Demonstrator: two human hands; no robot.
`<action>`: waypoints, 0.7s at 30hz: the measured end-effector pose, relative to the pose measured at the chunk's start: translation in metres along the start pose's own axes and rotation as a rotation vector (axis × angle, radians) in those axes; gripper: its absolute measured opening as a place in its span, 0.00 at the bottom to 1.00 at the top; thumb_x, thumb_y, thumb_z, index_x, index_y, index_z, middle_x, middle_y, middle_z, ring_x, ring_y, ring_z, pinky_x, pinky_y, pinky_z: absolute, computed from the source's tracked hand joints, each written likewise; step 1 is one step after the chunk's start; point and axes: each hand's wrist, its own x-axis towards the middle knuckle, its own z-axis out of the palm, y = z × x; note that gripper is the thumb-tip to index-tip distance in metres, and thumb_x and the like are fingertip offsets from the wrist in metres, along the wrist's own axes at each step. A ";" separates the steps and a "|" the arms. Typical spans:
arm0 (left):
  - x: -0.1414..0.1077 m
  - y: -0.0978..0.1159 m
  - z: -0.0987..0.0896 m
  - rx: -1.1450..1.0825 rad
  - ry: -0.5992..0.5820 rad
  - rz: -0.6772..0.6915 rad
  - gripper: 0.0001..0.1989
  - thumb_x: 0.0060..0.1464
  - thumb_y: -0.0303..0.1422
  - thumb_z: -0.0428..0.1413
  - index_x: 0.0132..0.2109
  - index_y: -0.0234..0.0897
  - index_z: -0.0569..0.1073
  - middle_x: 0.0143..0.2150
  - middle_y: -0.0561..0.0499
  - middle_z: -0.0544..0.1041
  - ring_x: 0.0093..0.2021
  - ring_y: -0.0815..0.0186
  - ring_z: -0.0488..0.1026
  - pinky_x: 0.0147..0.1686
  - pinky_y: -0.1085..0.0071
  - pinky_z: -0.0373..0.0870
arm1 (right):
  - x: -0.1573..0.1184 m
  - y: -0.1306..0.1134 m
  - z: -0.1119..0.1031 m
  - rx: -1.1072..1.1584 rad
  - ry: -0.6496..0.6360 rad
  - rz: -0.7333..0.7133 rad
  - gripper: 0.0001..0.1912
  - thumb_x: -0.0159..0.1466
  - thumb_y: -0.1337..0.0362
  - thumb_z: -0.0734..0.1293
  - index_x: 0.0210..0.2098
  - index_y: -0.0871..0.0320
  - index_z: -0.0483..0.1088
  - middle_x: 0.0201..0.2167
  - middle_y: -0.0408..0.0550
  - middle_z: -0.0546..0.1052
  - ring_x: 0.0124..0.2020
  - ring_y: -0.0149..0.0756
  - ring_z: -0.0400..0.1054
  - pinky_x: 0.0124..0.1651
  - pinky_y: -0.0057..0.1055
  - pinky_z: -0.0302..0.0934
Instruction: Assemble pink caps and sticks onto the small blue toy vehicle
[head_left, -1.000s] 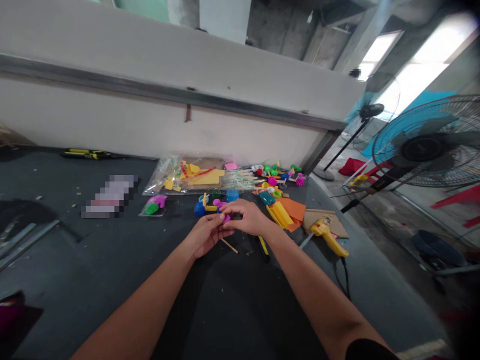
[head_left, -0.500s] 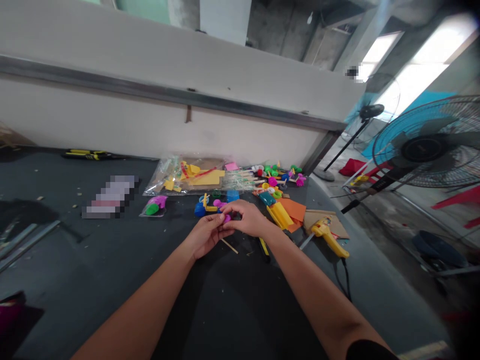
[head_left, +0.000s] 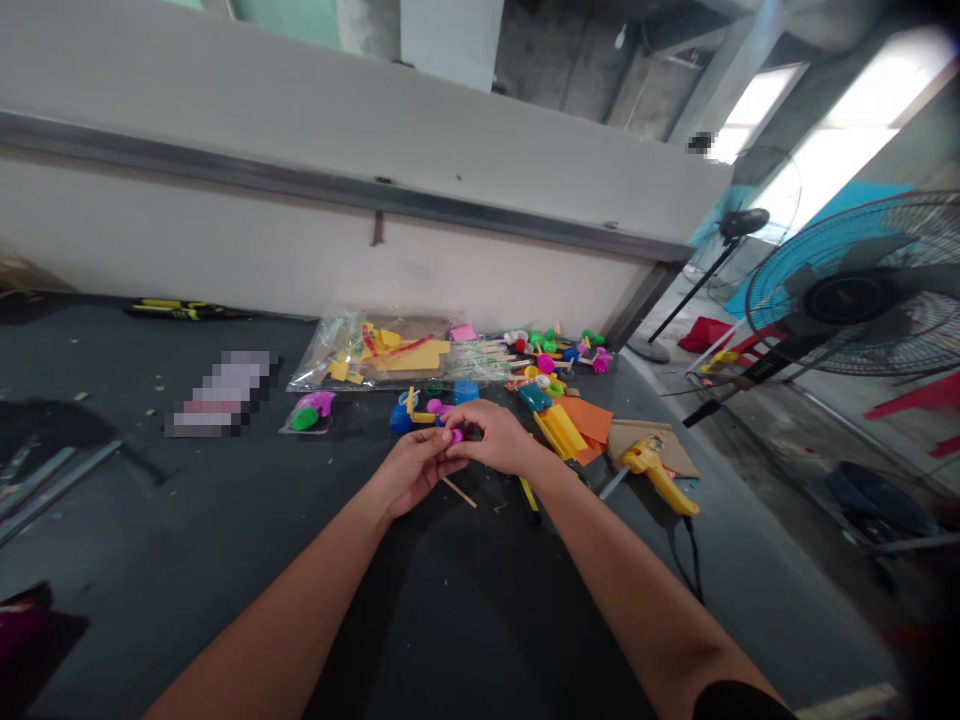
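Observation:
My left hand (head_left: 416, 470) and my right hand (head_left: 493, 438) meet above the dark work table (head_left: 225, 560), their fingertips pinching a small magenta plastic piece (head_left: 456, 436). Much of that piece is hidden by my fingers. Just beyond them lie blue and yellow plastic parts (head_left: 405, 420) and a pink plastic ball (head_left: 436, 407). A thin wooden stick (head_left: 459, 491) rests below my hands. To the right of my right hand are a teal block (head_left: 534, 397), ribbed yellow plastic (head_left: 559, 431) and orange paper sheets (head_left: 589, 422).
A clear plastic bag (head_left: 367, 355) and many colourful parts lie along the wall (head_left: 300, 250). A yellow hot glue gun (head_left: 652, 475) rests on cardboard, its black cord trailing forward. Several metal rods (head_left: 56, 485) lie at left. Standing fans (head_left: 847, 290) are beyond the table's right edge.

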 end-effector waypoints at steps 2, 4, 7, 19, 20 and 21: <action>0.000 0.000 0.000 -0.003 0.004 0.004 0.03 0.49 0.25 0.60 0.33 0.28 0.76 0.28 0.49 0.77 0.28 0.70 0.74 0.35 0.70 0.76 | -0.001 -0.001 -0.001 -0.007 -0.017 0.004 0.14 0.52 0.62 0.73 0.38 0.55 0.71 0.39 0.44 0.76 0.40 0.35 0.68 0.43 0.31 0.60; 0.000 -0.001 -0.001 -0.004 0.001 0.010 0.03 0.49 0.26 0.60 0.33 0.28 0.76 0.28 0.49 0.76 0.27 0.71 0.74 0.34 0.71 0.76 | -0.001 -0.001 -0.002 0.004 -0.043 -0.022 0.15 0.53 0.62 0.72 0.40 0.54 0.71 0.41 0.45 0.76 0.42 0.36 0.69 0.45 0.32 0.60; 0.000 -0.001 -0.001 0.007 -0.008 0.012 0.04 0.49 0.27 0.60 0.34 0.28 0.76 0.27 0.49 0.76 0.27 0.71 0.74 0.34 0.71 0.76 | -0.001 0.002 -0.003 0.030 -0.037 -0.053 0.13 0.55 0.63 0.71 0.40 0.54 0.72 0.41 0.45 0.77 0.45 0.36 0.68 0.48 0.32 0.60; -0.001 -0.002 0.003 0.041 0.015 0.021 0.05 0.48 0.27 0.61 0.32 0.28 0.76 0.26 0.49 0.76 0.27 0.70 0.74 0.34 0.71 0.76 | 0.000 -0.001 -0.003 0.022 -0.029 0.005 0.14 0.53 0.65 0.72 0.40 0.54 0.71 0.39 0.44 0.76 0.41 0.34 0.68 0.44 0.31 0.60; 0.000 -0.003 0.003 0.044 0.012 0.027 0.05 0.48 0.28 0.61 0.32 0.27 0.76 0.26 0.49 0.75 0.27 0.70 0.74 0.34 0.71 0.76 | 0.000 -0.001 -0.004 0.033 -0.032 -0.010 0.13 0.53 0.65 0.71 0.39 0.54 0.72 0.41 0.45 0.76 0.43 0.35 0.68 0.46 0.31 0.60; 0.000 -0.003 0.003 0.045 0.006 0.033 0.06 0.48 0.28 0.61 0.32 0.27 0.76 0.26 0.49 0.75 0.27 0.70 0.74 0.34 0.71 0.76 | 0.000 -0.001 -0.005 0.039 -0.030 -0.017 0.12 0.54 0.66 0.71 0.39 0.54 0.72 0.41 0.45 0.76 0.44 0.35 0.68 0.48 0.31 0.59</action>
